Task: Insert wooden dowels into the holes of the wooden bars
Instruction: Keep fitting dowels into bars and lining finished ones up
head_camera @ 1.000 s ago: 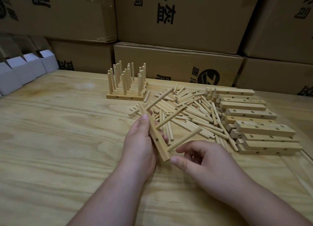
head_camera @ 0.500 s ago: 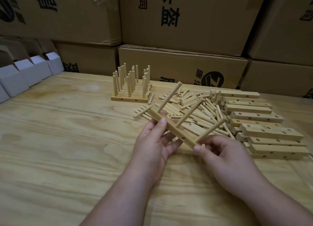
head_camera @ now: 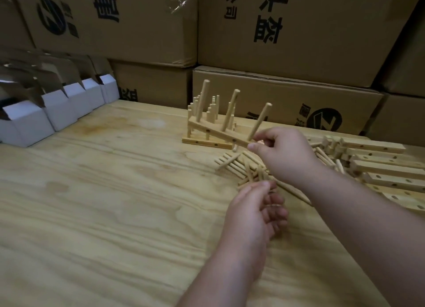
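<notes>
Wooden bar [head_camera: 218, 133] with three dowels [head_camera: 231, 107] standing in its holes, held off the table [head_camera: 103, 191] by its near end; pinched there between thumb and fingers of right hand [head_camera: 284, 155]; tilted, far end higher, hanging in front of finished bars [head_camera: 207, 125] that stand on the table with dowels upright. Left hand [head_camera: 255, 212] lower and nearer, palm turned inward, fingers loosely curled, gripping nothing. Loose dowels [head_camera: 239, 166] heaped on the table between and under the two hands; stacked drilled bars [head_camera: 377, 161] to the right of that heap, empty holes showing. Cardboard boxes [head_camera: 287, 30] piled along the back edge; white cartons [head_camera: 57, 113] with open flaps in a row at far left.
</notes>
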Demonstrator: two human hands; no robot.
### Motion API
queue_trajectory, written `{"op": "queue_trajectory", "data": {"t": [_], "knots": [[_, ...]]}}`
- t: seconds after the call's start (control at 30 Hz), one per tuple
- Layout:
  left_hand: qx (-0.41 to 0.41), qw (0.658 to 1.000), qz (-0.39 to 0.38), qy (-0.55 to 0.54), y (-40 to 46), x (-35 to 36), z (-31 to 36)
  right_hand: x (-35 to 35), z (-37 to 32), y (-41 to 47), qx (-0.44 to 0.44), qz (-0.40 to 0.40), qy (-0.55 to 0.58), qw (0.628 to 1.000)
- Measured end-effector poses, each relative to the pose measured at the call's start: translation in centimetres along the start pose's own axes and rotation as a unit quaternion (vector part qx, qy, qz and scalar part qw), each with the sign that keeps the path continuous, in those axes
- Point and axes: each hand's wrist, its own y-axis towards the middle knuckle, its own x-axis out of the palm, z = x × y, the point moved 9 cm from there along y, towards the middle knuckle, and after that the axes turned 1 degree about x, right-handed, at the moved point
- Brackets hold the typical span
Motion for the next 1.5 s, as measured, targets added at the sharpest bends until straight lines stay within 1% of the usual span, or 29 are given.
{"op": "queue_trajectory", "data": {"t": [0.13, 0.23, 0.4, 0.5, 0.77, 1.07, 1.3, 1.5], "knots": [[0.005, 0.999, -0.033, 0.009, -0.1, 0.1, -0.1, 4.2, -0.3, 4.0, -0.012, -0.046, -0.036, 0.998], [0.010, 0.998, -0.056, 0.016, -0.3, 0.4, 0.1, 6.4, 0.2, 5.8, -0.015, -0.061, -0.060, 0.996], [0.010, 0.998, -0.060, 0.022, -0.2, 0.7, 0.1, 8.9, 1.2, 6.5, -0.014, -0.084, -0.124, 0.989], [0.014, 0.998, -0.052, 0.035, 0.0, 0.5, 0.0, 9.6, 1.7, 6.5, -0.006, -0.098, -0.142, 0.985], [0.022, 0.997, -0.048, 0.052, 0.2, 0.5, 0.1, 9.0, 1.7, 6.8, 0.010, -0.079, -0.196, 0.977], [0.017, 0.998, -0.038, 0.039, 0.2, 0.3, 0.1, 9.3, 1.0, 6.9, -0.006, -0.057, -0.195, 0.979], [0.030, 0.999, -0.022, 0.036, 0.4, -0.1, 0.2, 10.0, 1.0, 7.6, 0.023, -0.064, -0.201, 0.977], [0.041, 0.998, -0.024, 0.045, 0.3, -0.1, 0.5, 10.1, 1.3, 7.3, 0.010, -0.047, -0.187, 0.981]]}}
